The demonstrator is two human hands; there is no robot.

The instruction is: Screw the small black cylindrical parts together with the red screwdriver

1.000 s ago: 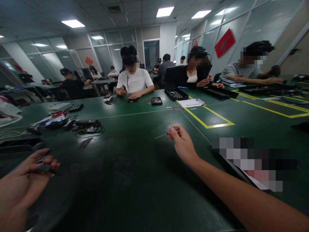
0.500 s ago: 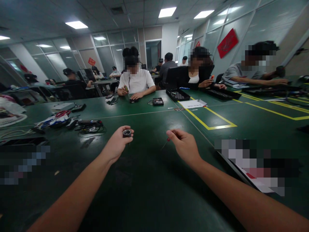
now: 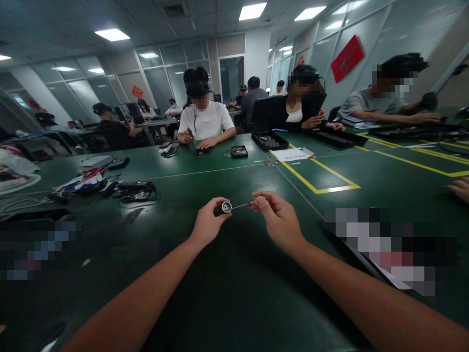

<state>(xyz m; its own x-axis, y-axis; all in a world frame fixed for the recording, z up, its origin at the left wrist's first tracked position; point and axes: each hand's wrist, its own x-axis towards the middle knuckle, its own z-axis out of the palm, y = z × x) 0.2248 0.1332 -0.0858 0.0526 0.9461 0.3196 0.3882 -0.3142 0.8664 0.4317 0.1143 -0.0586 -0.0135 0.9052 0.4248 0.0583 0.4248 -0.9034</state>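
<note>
Above the middle of the green table, my left hand [image 3: 209, 222] holds a small round part [image 3: 226, 207] between thumb and fingers. The part has a pale rim and a recessed face turned toward me. In my right hand [image 3: 280, 217] is a thin screwdriver [image 3: 240, 206] with a reddish handle, mostly covered by my fingers. Its metal shaft points left, and the tip is at the edge of the round part; whether it touches is too small to tell.
Cables and gloves [image 3: 139, 191] lie on the green table [image 3: 205, 303] at the left. A white paper [image 3: 292, 154] and black trays [image 3: 269, 140] are farther back. People sit across the table; a person's hand [image 3: 459, 188] shows at the right edge.
My left hand has moved right with the round part, now turned more toward me. The screwdriver has swung from pointing down-left to nearly level. Another person's hand has appeared at the right edge.
</note>
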